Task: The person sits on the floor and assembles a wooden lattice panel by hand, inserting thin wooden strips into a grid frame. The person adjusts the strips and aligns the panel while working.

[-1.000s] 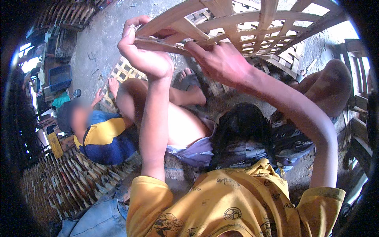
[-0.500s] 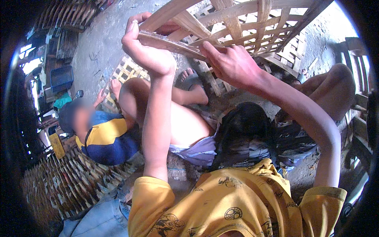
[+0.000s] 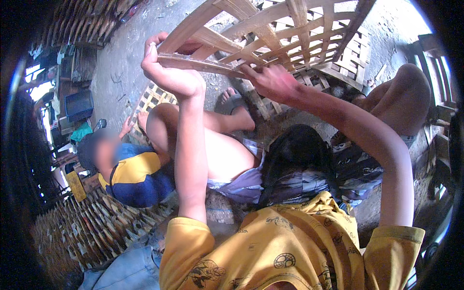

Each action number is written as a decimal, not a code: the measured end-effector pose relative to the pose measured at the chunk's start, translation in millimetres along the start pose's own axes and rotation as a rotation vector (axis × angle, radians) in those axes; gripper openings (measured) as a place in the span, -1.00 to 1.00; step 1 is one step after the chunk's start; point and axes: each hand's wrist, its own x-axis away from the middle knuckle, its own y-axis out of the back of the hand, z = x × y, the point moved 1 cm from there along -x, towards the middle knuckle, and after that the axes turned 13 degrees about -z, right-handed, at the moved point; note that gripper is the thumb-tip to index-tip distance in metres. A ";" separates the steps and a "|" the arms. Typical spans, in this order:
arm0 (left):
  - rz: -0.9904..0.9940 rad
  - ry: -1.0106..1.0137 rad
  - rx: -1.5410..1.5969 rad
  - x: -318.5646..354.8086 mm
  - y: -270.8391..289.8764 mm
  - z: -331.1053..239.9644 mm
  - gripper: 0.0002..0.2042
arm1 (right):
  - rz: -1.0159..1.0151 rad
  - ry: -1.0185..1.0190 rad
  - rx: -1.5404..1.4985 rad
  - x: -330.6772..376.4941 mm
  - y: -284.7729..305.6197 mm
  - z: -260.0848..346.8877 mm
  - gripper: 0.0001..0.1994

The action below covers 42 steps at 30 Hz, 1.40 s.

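A woven bamboo panel [image 3: 270, 36] with wide open gaps is held up in front of me, tilted, its near edge a flat strip. My left hand [image 3: 174, 72] is closed around the panel's left corner, with the thumb on the outer side. Further right along the same edge, my right hand [image 3: 273, 82] grips the strip with bent fingers. Part of the left hand's fingers is hidden behind the slats. Beneath the raised panel, more woven bamboo lattice [image 3: 355, 60] lies on the floor.
To my left sits a person in a yellow and blue shirt [image 3: 137, 166], one hand near another woven panel [image 3: 154, 96]. Stacked bamboo pieces [image 3: 82, 227] lie behind that person. A blue crate [image 3: 78, 106] stands farther left. A wooden slatted frame [image 3: 442, 92] is at the right.
Both my hands and the bamboo panel have shifted slightly left. My grip on the edge looks the same.
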 end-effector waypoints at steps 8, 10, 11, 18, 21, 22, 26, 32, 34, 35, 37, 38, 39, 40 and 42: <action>0.047 -0.030 -0.013 -9.1 -1.0 3.1 -0.58 | 0.141 -0.025 0.046 28.0 -20.6 -26.5 -0.49; 0.035 -0.030 0.019 -9.9 -1.4 5.4 -0.58 | 0.122 0.019 0.080 45.0 -38.0 -41.6 -0.43; 0.030 -0.028 0.035 -11.5 -1.4 7.3 -0.57 | 0.119 0.006 0.074 46.6 -43.2 -44.1 -0.43; 0.048 -0.023 -0.005 -3.1 -12.8 -1.1 -0.58 | -0.023 -0.012 -0.075 14.5 -3.1 -10.9 -0.66; 0.074 -0.043 -0.008 -3.9 -10.5 -0.5 -0.59 | -0.097 -0.041 -0.139 7.5 5.8 -0.5 -0.66; 0.104 -0.044 -0.017 -3.1 -9.0 -0.9 -0.58 | -0.116 -0.044 -0.158 6.1 9.2 1.4 -0.66; 0.135 -0.061 -0.040 -1.2 -3.3 1.4 -0.56 | -0.080 -0.105 -0.128 0.7 24.1 1.8 -0.61; 0.168 -0.116 -0.064 -0.7 -5.2 3.7 -0.57 | 0.082 -0.316 -0.092 -12.9 18.6 13.6 -0.65; 0.173 -0.163 -0.106 -1.9 -3.8 4.9 -0.58 | 0.045 -0.345 -0.112 -16.7 14.0 13.9 -0.68; 0.175 -0.187 -0.127 -2.9 -4.1 4.6 -0.59 | 0.011 -0.341 -0.139 -18.7 13.0 12.8 -0.69; 0.177 -0.204 -0.091 -2.1 -7.8 4.5 -0.60 | -0.056 -0.339 -0.195 -21.0 11.1 10.5 -0.70; 0.171 -0.236 -0.096 -0.7 -10.4 3.6 -0.60 | -0.037 -0.405 -0.242 -19.7 11.2 8.6 -0.71; 0.164 -0.269 -0.105 -0.2 -10.9 1.7 -0.61 | -0.072 -0.398 -0.247 -19.9 12.8 10.7 -0.72; 0.187 -0.235 -0.140 1.3 -9.7 -0.8 -0.60 | -0.107 -0.391 -0.252 -19.5 14.3 13.5 -0.74; 0.205 -0.201 -0.045 8.3 -14.8 -7.8 -0.62 | -0.133 -0.420 -0.279 -16.8 16.9 15.3 -0.76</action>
